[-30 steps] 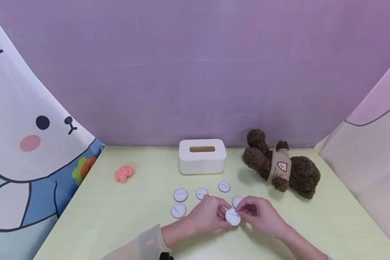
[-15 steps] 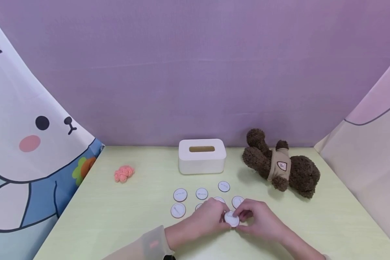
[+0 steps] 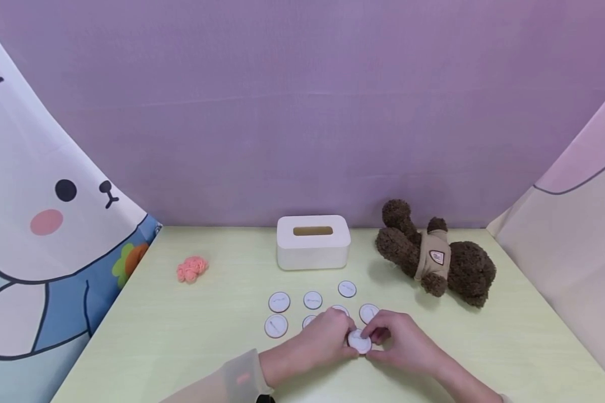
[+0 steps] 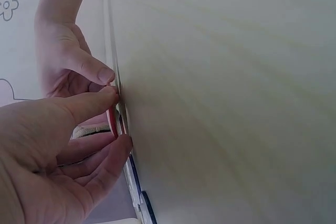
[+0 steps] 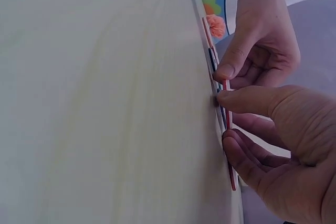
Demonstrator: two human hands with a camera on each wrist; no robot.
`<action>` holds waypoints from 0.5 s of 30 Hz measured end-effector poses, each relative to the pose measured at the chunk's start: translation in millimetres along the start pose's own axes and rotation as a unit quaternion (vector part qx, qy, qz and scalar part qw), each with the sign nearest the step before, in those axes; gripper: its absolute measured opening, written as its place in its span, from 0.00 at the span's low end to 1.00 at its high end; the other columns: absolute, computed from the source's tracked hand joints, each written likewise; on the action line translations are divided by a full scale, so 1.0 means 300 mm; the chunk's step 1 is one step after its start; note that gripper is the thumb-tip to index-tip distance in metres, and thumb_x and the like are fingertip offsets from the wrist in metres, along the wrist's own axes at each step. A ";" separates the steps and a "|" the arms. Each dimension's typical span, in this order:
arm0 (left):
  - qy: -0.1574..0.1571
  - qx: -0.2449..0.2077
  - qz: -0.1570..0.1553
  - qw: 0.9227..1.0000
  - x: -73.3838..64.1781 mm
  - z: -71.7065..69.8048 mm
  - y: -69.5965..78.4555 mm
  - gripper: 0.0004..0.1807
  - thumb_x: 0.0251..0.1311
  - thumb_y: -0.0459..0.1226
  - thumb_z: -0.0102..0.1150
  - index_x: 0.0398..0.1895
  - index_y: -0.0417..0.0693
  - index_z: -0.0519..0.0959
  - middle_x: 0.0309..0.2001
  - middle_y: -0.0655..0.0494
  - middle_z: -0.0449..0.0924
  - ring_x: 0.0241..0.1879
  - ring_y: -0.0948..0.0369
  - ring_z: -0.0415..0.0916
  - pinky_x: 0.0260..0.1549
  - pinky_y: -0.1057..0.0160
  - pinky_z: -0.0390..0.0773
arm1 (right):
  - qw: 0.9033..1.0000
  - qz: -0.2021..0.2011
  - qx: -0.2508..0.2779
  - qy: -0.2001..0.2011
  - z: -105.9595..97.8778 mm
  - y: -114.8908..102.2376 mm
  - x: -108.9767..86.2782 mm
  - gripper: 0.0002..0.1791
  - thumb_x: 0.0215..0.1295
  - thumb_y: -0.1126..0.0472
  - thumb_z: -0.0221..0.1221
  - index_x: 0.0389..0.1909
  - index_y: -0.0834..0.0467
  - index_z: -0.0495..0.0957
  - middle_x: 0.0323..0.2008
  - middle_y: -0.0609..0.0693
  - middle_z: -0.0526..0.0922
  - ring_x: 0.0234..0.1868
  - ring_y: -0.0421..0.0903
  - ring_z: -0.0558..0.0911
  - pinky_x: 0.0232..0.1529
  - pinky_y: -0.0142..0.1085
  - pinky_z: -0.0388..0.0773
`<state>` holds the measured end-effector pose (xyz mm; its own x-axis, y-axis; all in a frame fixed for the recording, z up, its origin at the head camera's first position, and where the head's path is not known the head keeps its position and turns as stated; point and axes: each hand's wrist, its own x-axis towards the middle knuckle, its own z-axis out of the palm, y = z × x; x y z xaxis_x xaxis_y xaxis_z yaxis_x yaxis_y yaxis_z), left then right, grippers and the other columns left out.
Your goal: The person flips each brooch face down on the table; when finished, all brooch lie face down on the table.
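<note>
In the head view, a round pin badge (image 3: 359, 341) shows its white back, with a thin line across it, at the near end of the badge group. My left hand (image 3: 327, 337) pinches its left edge between thumb and fingers. From the right, my right hand (image 3: 402, 342) pinches it too, index fingertip over the white back and thumb at the near edge. The right wrist view shows the badge's red rim (image 5: 227, 114) edge-on, close over the table. Behind my left hand, two badges are partly covered; another badge (image 3: 368, 313) lies just beyond my right fingers.
Several more white-backed badges (image 3: 276, 326) lie on the pale table (image 3: 181, 336). A white tissue box (image 3: 313, 254) stands at the back. A brown plush bear (image 3: 436, 257) lies at back right, a pink crocheted piece (image 3: 192, 269) at left. Purple cloth (image 3: 302, 112) hangs behind.
Both hands have shifted slightly nearer with the badge. The right thumb has dropped to its near edge. More of the badges behind my left hand show now.
</note>
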<state>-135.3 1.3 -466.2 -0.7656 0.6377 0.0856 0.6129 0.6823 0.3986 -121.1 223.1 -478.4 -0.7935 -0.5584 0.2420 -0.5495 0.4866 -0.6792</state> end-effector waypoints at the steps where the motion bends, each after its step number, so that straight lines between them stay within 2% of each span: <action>1: 0.001 0.000 0.001 1.000 0.001 0.001 0.000 0.12 0.50 0.45 0.84 0.35 0.55 0.92 0.31 0.68 0.87 0.32 0.75 0.72 0.34 0.79 0.74 | 1.000 -0.001 -0.004 0.000 0.000 0.000 0.001 0.14 0.52 0.65 0.80 0.39 0.53 0.87 0.35 0.42 0.85 0.35 0.36 0.84 0.38 0.32 0.87; 6: 0.003 0.002 0.003 1.000 0.007 0.007 -0.003 0.10 0.50 0.43 0.84 0.33 0.54 0.91 0.29 0.68 0.85 0.31 0.74 0.69 0.32 0.79 0.72 | 1.000 -0.005 -0.019 0.000 0.004 0.002 0.006 0.14 0.52 0.65 0.80 0.37 0.53 0.87 0.34 0.42 0.85 0.35 0.34 0.83 0.36 0.31 0.85; 11: -0.006 0.003 -0.008 1.000 0.008 0.004 -0.002 0.09 0.50 0.42 0.83 0.31 0.53 0.91 0.29 0.66 0.83 0.31 0.73 0.68 0.31 0.78 0.72 | 0.999 -0.011 -0.037 0.005 0.018 0.005 0.007 0.14 0.51 0.67 0.79 0.36 0.53 0.87 0.33 0.41 0.84 0.34 0.33 0.82 0.36 0.29 0.85; 15: -0.008 -0.002 -0.017 1.000 -0.005 -0.009 -0.013 0.10 0.50 0.43 0.82 0.34 0.53 0.92 0.32 0.66 0.84 0.34 0.72 0.73 0.35 0.76 0.76 | 0.998 -0.004 -0.061 0.005 0.012 -0.006 0.007 0.13 0.53 0.67 0.77 0.37 0.51 0.87 0.34 0.39 0.84 0.36 0.32 0.81 0.38 0.30 0.85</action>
<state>-137.0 -3.2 -465.5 -0.7825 0.6201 0.0568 0.5858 0.7022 0.4047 -120.8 218.6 -479.1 -0.7909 -0.5566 0.2543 -0.5835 0.5609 -0.5873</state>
